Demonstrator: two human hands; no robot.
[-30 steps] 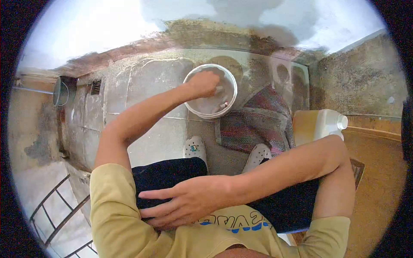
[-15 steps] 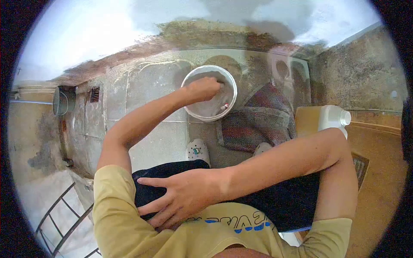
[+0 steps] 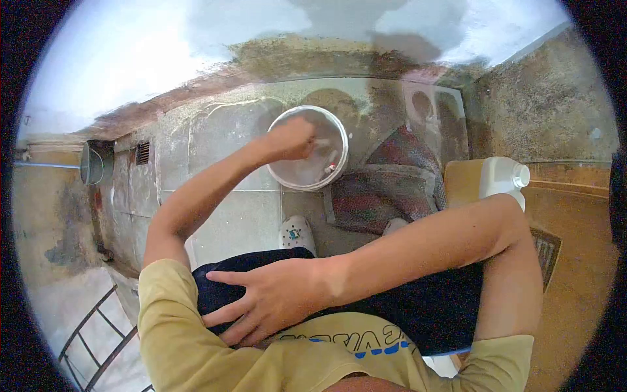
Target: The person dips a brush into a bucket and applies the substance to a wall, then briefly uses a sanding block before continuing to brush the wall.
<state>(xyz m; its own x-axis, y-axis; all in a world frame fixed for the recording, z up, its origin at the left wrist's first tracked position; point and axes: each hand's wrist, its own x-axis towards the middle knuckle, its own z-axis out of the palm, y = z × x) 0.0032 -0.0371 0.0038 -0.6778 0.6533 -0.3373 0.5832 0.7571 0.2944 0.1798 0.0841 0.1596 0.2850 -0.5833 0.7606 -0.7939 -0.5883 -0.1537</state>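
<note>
Over the white bucket (image 3: 344,153) is my left hand (image 3: 292,138), its fingers curled into a fist. A pale, blurred streak shows beside the knuckles; what the hand grips is too unclear to tell. Cloudy grey liquid fills part of the bucket, and a small white and red object (image 3: 331,168) lies inside near the right wall. My right hand (image 3: 271,297) rests on the dark clothing (image 3: 225,264) over my lap, fingers spread and holding nothing.
A patterned mat (image 3: 385,189) lies right of the bucket, on the floor near two pale clogs (image 3: 297,234). A plastic jug (image 3: 493,178) stands at the right. A dark container (image 3: 96,162) is at the far left, and a metal rack (image 3: 98,340) at the lower left.
My left hand has moved left within the bucket's opening, away from its right wall. The whole view has shifted slightly. My right hand still rests in the same spot.
</note>
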